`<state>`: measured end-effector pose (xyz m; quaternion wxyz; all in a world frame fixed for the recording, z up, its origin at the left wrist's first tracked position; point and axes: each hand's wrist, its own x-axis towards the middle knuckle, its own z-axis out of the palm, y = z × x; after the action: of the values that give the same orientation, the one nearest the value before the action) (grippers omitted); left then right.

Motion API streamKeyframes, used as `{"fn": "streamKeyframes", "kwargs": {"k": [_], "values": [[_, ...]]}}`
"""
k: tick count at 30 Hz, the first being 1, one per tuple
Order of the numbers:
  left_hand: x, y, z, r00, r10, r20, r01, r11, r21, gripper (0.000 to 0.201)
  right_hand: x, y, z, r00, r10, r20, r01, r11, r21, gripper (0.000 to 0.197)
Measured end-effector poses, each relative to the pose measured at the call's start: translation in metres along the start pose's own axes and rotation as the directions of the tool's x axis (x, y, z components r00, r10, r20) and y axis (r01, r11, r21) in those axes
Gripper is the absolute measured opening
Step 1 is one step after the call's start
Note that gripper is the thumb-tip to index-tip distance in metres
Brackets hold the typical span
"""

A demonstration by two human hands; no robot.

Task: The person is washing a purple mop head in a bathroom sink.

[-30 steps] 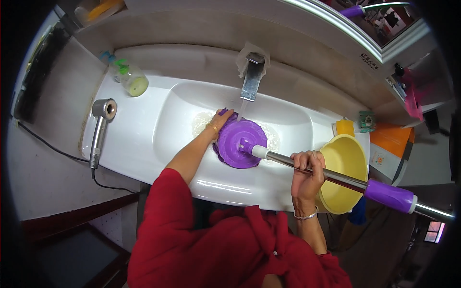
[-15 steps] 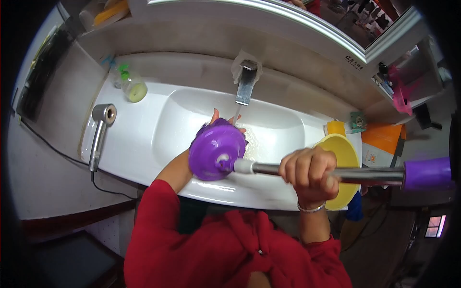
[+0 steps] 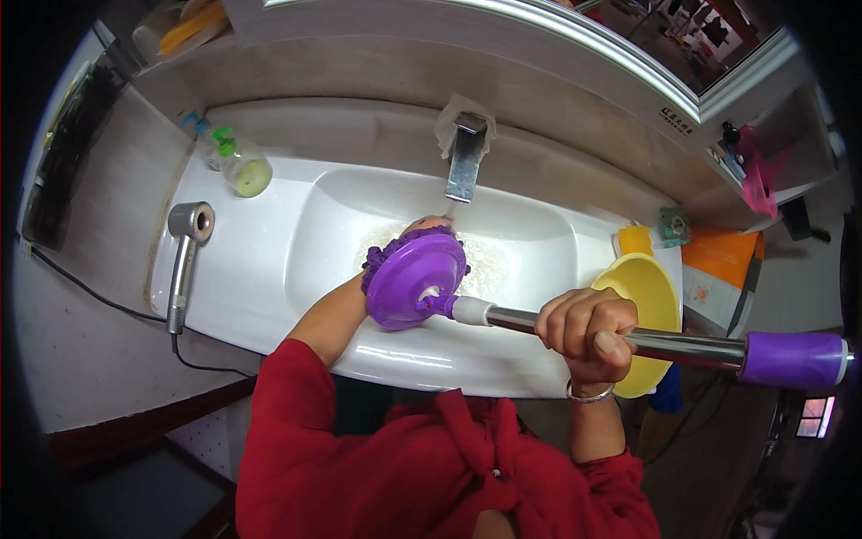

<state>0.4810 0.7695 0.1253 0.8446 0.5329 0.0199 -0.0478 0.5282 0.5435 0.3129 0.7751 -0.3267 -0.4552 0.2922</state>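
The right hand (image 3: 588, 331) is wrapped in a closed fist around the shiny metal pole (image 3: 620, 337) of a mop, gripping it between the white collar near the head and the purple plastic grip sleeve (image 3: 792, 358) farther out to the right. The round purple plastic mop head (image 3: 415, 278) sits over the middle of the white ceramic basin (image 3: 539, 242), tilted so its flat disc faces up, with purple fringe showing along its upper rim. The left hand (image 3: 426, 224) reaches under that disc; only fingertips show beyond its top edge, so I cannot tell whether it is spread or gripping. A chrome tap (image 3: 464, 166) stands just above. A yellow plastic bowl (image 3: 642, 296) rests at the basin's right end, a grey hair dryer (image 3: 185, 247) lies at the left, beside a clear pump bottle (image 3: 235, 163).
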Motion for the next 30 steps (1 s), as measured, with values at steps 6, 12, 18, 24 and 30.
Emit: {"fn": "streamKeyframes", "kwargs": {"k": [6, 12, 18, 24, 30], "values": [[0.019, -0.014, -0.006, 0.986, 0.168, 0.013, -0.147, 0.824, 0.548, 0.032, -0.006, 0.000, -0.007, 0.999, 0.001, -0.036, -0.001, 1.000, 0.002, 0.029], [0.036, 0.006, -0.025, 0.972, -0.236, 0.014, 0.226, 0.909, -0.350, 0.051, -0.009, -0.006, -0.031, 0.990, -0.107, -0.091, 0.102, 0.993, -0.058, 0.025], [-0.001, -0.010, -0.073, 0.871, -0.490, -0.036, 0.434, 0.802, -0.409, 0.050, -0.040, 0.037, -0.052, 0.969, -0.046, -0.243, 0.016, 0.992, -0.124, 0.024], [-0.010, -0.038, -0.073, 0.914, -0.295, -0.279, 0.331, 0.940, 0.087, 0.038, -0.047, 0.038, -0.054, 0.968, 0.058, -0.245, -0.095, 0.985, -0.144, 0.024], [-0.007, -0.049, -0.076, 0.807, 0.058, -0.587, 0.432, 0.619, 0.656, 0.048, -0.043, 0.049, -0.056, 0.937, 0.073, -0.341, -0.141, 0.973, -0.181, 0.025]]}}
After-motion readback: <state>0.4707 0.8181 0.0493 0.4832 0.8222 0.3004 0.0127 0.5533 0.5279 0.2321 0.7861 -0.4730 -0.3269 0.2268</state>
